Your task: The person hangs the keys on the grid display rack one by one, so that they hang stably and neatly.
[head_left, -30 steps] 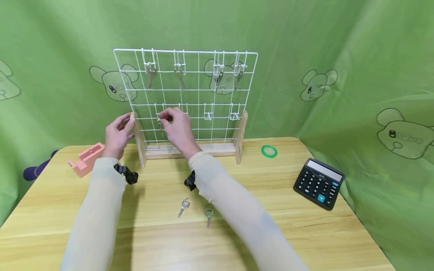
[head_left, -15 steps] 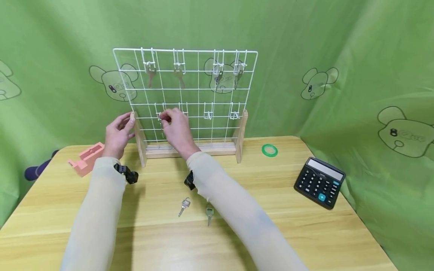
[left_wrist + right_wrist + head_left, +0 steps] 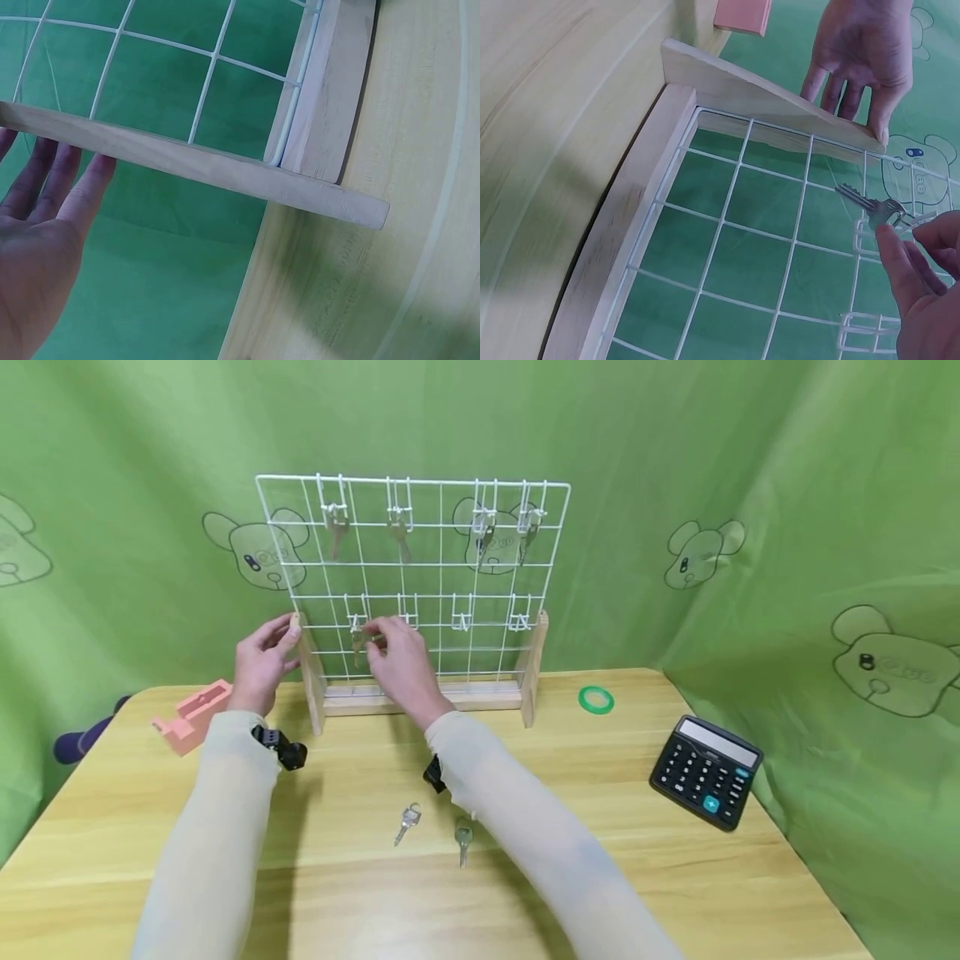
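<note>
Key point(image 3: 357, 639) hangs blade-down, long axis vertical, on the wire rack point(image 3: 442, 539); right hand point(image 3: 397, 656) pinches its head, left hand point(image 3: 262, 656), fingers straight, steadies the rack's post.

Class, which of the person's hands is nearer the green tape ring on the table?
Right. The right hand is at the rack's lower hooks, left of the green tape ring; the left hand is farther left.
</note>
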Action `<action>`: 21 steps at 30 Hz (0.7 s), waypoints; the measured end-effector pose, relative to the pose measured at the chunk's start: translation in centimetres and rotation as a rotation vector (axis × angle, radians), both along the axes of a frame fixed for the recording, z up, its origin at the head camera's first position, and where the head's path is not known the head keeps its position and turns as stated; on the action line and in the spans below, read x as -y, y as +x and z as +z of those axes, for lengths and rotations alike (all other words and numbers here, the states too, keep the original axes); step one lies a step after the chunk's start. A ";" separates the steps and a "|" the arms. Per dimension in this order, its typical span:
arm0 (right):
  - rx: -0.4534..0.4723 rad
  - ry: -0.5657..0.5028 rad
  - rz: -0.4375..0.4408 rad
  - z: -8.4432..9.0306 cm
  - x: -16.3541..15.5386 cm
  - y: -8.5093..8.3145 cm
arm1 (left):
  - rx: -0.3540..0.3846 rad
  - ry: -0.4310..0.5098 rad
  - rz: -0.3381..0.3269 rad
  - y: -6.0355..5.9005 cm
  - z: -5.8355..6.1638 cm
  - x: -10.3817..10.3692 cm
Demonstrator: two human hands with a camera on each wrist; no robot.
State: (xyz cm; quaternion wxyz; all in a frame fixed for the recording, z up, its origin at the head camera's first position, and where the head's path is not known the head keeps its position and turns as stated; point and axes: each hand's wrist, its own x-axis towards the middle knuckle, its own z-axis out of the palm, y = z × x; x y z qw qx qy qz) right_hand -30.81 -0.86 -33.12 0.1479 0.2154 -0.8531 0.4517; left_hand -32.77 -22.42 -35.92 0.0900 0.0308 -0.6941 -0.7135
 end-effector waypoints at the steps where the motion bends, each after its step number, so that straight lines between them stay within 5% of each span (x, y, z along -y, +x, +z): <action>1: 0.002 0.010 0.009 -0.1 -0.2 0.1 | 0.000 0.003 -0.001 0.0 -0.1 0.0; 11: 0.043 0.123 0.113 -0.5 -2.6 1.4 | -0.035 0.024 0.021 0.1 0.0 -0.2; 21: 0.136 0.347 0.271 -1.0 -3.8 3.7 | -0.041 0.083 0.025 -0.1 -0.2 -0.4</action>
